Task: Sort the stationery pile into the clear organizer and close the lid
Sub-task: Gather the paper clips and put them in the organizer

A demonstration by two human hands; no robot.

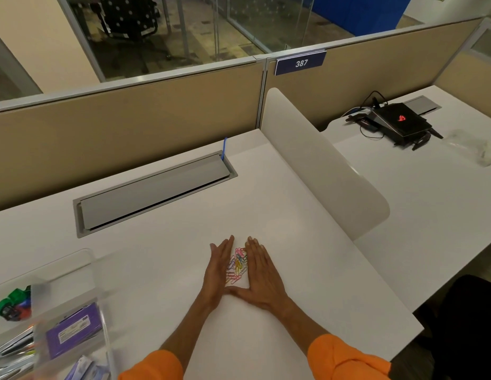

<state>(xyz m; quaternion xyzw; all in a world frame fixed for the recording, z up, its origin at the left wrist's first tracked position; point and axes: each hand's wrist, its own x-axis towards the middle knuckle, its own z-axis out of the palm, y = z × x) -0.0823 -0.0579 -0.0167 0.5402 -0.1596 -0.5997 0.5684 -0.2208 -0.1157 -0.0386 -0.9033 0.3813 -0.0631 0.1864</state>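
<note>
A small heap of coloured paper clips [237,266] lies on the white desk [162,250]. My left hand [217,272] stands on its edge just left of the heap, fingers straight. My right hand [262,275] lies flat just right of it, thumb stretched under the heap toward the left hand. Both hands flank the clips and hold nothing. The clear organizer [60,272] sits at the lower left with its lid up. Inside it are green and coloured binder clips [12,303], a purple packet [73,330] and pens [14,349].
A grey cable hatch [154,192] is set into the desk behind the hands. A white curved divider [321,165] rises on the right. Beyond it, the neighbouring desk holds a black device [400,122] with cables. The beige partition [129,119] closes the back.
</note>
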